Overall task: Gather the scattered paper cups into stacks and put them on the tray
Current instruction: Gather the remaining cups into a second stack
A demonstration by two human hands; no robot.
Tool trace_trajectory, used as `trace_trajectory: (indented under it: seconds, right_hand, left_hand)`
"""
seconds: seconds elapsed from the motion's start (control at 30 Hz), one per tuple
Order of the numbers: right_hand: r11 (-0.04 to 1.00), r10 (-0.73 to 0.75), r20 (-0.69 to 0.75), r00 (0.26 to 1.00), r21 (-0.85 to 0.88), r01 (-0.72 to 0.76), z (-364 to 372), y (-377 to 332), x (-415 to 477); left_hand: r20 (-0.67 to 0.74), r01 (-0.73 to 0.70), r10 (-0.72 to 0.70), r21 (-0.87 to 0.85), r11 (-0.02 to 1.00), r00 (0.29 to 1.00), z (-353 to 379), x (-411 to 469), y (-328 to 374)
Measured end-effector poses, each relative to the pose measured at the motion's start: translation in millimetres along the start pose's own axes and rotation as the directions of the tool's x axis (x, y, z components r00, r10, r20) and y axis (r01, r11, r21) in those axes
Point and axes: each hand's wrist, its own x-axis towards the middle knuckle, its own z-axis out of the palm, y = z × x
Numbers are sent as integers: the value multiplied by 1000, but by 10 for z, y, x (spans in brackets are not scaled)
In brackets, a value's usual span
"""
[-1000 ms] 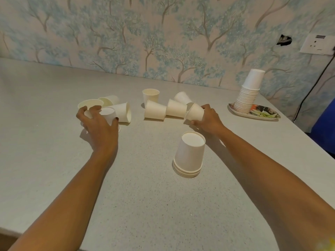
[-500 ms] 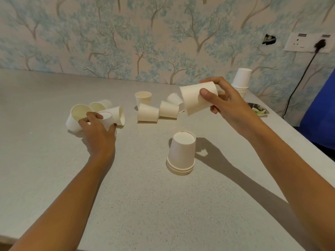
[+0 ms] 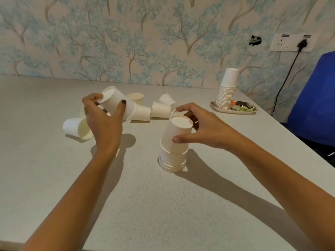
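A short stack of upside-down white paper cups (image 3: pixel 172 163) stands mid-table. My right hand (image 3: pixel 204 128) holds another inverted cup (image 3: pixel 176 136) sitting tilted on top of that stack, thumb on its front. My left hand (image 3: pixel 104 120) grips a white cup (image 3: pixel 116 104) lifted above the table, tilted with its base toward me. Loose cups lie behind: one on its side at the left (image 3: pixel 78 128), one upright (image 3: pixel 136 98), several on their sides (image 3: pixel 160 109). A tall cup stack (image 3: pixel 227 89) stands on the patterned tray (image 3: pixel 243 109) at the right.
The grey table (image 3: pixel 145 205) ends at a wall with tree-patterned wallpaper. A blue chair (image 3: pixel 315 98) stands off the table's right edge. A wall socket (image 3: pixel 291 42) with a black cable hangs above the tray.
My right hand brought its cup down onto the middle stack. My left hand lifted a cup off the table from the left cluster.
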Motion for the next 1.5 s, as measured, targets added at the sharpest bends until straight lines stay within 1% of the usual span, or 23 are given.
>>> trace_trajectory:
  seconds: [0.07, 0.13, 0.2, 0.23, 0.3, 0.37, 0.4, 0.5, 0.57, 0.73, 0.93, 1.03, 1.07, 1.1, 1.17, 1.23, 1.3, 1.33, 1.4, 1.5]
  right_hand:
    - [1000, 12, 8, 1000, -12, -11, 87, 46, -3]
    - [1000, 14, 14, 1000, -22, -13, 173, 87, -21]
    - [1000, 12, 19, 1000, -25, -11, 249, 135, -40]
    - [1000, 15, 18, 1000, -14, -15, 281, 160, -52]
    - [999, 36, 11, 999, 24, -37, 326, 203, -70]
    - [997, 65, 31, 997, 31, -66, 333, 237, -88]
    - [997, 80, 64, 995, 16, -81, 319, 254, -96]
    - [990, 140, 229, 963, -30, -137, 230, 310, -94]
    - [982, 184, 273, 944, -13, -188, 167, 345, -77]
    - [957, 256, 232, 938, 78, -280, 104, 404, 15]
    - [957, 246, 185, 951, 107, -268, 121, 445, 161]
    - [955, 225, 172, 959, 158, -252, 107, 429, 241]
    - [954, 217, 170, 961, 173, -246, 97, 414, 278]
    - [953, 213, 163, 963, 184, -242, 79, 397, 307]
    - [952, 200, 138, 970, 205, -226, 50, 363, 374]
    - [951, 183, 96, 978, 236, -201, 37, 341, 433]
    - [944, 159, 62, 985, 281, -170, 58, 334, 496]
    - [940, 153, 49, 987, 301, -161, 60, 342, 517]
    - [933, 143, 52, 988, 327, -152, 98, 333, 601]
    - [924, 139, 50, 989, 352, -148, 128, 330, 712]
  left_hand:
    - [64, 40, -31, -137, 990, 997, 32, -56, 185]
    - [162, 45, -6, -241, 970, 987, 66, -139, 359]
    - [282, 47, 41, -296, 954, 958, 98, -231, 467]
    - [344, 48, 60, -297, 954, 937, 112, -280, 495]
    - [445, 28, 96, -265, 964, 890, 139, -381, 513]
    - [496, -7, 121, -225, 974, 860, 160, -490, 498]
    - [510, -21, 124, -201, 979, 851, 170, -542, 481]
    - [548, -55, 119, -131, 990, 828, 190, -660, 408]
    - [576, -64, 104, -89, 994, 811, 200, -699, 352]
    - [653, -56, 66, -36, 998, 754, 224, -790, 218]
    - [730, -36, -2, 37, 999, 683, 195, -835, 87]
    - [751, -107, 2, 91, 990, 661, 93, -757, 127]
    - [747, -145, 21, 102, 984, 665, 37, -708, 152]
    - [726, -175, 43, 107, 979, 686, -22, -660, 176]
    - [627, -222, 84, 145, 964, 774, -154, -511, 181]
    - [490, -277, 122, 257, 926, 863, -298, -309, 120]
    - [404, -305, 122, 426, 852, 907, -455, -98, 8]
    - [380, -292, 90, 516, 805, 920, -512, -5, -54]
    - [296, -201, -17, 688, 697, 955, -649, 155, -167]
    - [150, -34, -154, 815, 579, 977, -775, 275, -293]
